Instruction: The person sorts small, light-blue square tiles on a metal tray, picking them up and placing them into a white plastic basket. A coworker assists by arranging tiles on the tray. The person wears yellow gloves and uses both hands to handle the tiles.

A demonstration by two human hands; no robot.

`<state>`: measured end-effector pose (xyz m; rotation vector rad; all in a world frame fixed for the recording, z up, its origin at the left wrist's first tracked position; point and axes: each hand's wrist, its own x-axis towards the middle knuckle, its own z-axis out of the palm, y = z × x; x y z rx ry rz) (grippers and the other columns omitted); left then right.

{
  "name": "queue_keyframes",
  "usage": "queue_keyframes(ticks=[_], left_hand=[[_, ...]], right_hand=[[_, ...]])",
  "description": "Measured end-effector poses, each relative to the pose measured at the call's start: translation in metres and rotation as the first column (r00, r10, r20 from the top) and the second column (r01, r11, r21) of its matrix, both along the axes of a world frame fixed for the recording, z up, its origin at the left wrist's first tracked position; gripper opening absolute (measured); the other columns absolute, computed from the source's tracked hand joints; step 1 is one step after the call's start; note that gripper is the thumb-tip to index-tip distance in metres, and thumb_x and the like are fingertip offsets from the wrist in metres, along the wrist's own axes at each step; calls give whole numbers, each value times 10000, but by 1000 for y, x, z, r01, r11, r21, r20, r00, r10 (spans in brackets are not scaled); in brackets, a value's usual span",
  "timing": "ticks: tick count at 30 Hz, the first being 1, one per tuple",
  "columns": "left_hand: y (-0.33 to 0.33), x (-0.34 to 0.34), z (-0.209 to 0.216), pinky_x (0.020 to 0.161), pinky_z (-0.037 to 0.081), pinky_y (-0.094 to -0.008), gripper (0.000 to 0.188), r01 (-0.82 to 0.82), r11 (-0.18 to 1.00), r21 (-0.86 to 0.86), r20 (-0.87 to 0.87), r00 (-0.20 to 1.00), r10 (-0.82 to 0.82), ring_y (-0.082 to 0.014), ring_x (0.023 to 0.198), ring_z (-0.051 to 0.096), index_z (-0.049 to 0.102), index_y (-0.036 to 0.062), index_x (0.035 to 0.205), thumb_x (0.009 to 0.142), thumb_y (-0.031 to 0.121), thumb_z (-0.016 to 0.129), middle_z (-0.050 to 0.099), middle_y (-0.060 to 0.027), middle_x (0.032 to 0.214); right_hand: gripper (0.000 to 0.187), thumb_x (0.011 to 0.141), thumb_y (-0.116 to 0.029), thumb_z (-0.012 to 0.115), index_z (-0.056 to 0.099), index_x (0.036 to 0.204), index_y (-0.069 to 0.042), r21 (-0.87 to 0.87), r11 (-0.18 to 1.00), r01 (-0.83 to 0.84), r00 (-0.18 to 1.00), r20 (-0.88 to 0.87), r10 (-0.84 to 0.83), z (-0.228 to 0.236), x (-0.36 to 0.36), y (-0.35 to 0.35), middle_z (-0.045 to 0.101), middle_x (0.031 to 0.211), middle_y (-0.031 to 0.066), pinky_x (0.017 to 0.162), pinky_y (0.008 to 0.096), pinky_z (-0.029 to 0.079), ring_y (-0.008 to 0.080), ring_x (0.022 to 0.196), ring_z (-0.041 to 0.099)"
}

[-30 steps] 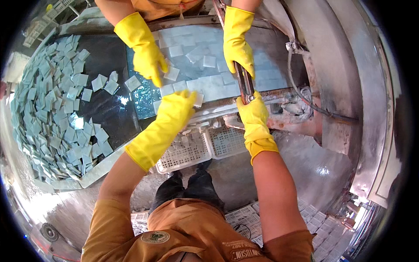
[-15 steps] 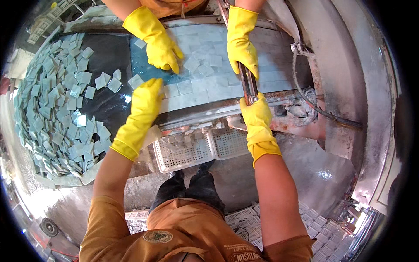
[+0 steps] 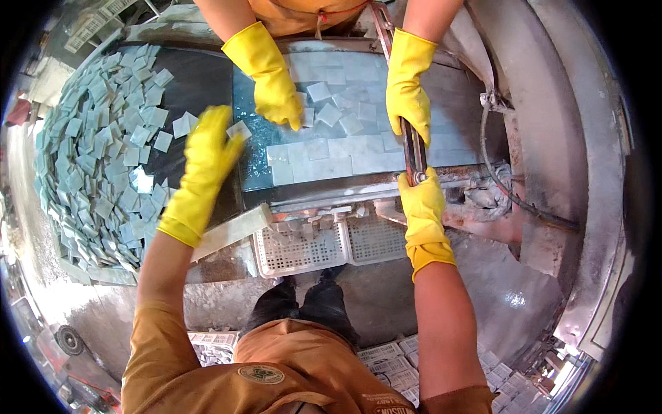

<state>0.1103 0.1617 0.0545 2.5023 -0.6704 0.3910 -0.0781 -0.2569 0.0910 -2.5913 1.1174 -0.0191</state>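
Observation:
My left hand [image 3: 207,152], in a yellow rubber glove and slightly blurred, hovers over the dark part of the work surface [image 3: 200,79] with its fingers apart. Two loose pale tiles lie closest to it: one square tile [image 3: 184,125] beside the fingertips and another tile [image 3: 239,130] by the thumb. My right hand [image 3: 423,201], gloved alike, grips the near end of a rusty metal bar [image 3: 415,153] lying across the tiles. Pale tiles in rows [image 3: 321,168] cover the wet blue surface, with several loose ones [image 3: 329,114] on top.
Opposite me, a co-worker's gloved hand [image 3: 410,93] holds the same bar; their other hand [image 3: 279,96] is over the tiles. A big tile heap [image 3: 103,159] lies left. Below the edge sit white perforated baskets [image 3: 300,252]. A hose [image 3: 493,165] hangs at right.
My left hand has moved left, away from the laid rows toward the loose tiles. My right hand still holds the bar. The whole view has shifted a little.

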Motion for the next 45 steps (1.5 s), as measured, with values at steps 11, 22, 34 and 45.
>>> queue_keyframes(ticks=[11,22,34,45], left_hand=[[60,50,-54,1194,367,-688,700,-395,763,511,-31,879,476,-503,1502,460,592,181,1571,989,548,719,509,-254,1640],[46,30,-19,1261,288,-651,537,-210,775,597,-152,918,366,-436,1542,447,740,123,1371,966,475,756,567,-183,1619],[28,12,26,1004,540,-527,222,-48,964,262,-99,992,76,-467,1128,705,777,44,1153,1030,177,649,780,-212,1137],[143,52,-72,1098,488,-582,667,-307,942,133,120,949,292,-513,1303,621,597,52,1525,997,429,753,633,-294,1485]], right_hand=[[608,877,-463,802,695,1323,-65,-1,1000,-16,1000,-25,16,-3,3,3,789,1139,234,899,521,617,442,1021,772],[627,877,-461,795,691,1338,-48,-15,1000,-18,999,-34,17,-4,2,0,795,1117,239,909,532,615,432,1044,774],[548,880,-419,808,692,1262,-43,-1,999,-47,998,31,47,-1,3,1,792,1096,227,884,532,617,441,1014,774],[534,875,-429,807,716,1267,-78,5,999,-31,999,12,31,-6,10,5,800,1107,201,893,516,609,419,1039,771]])
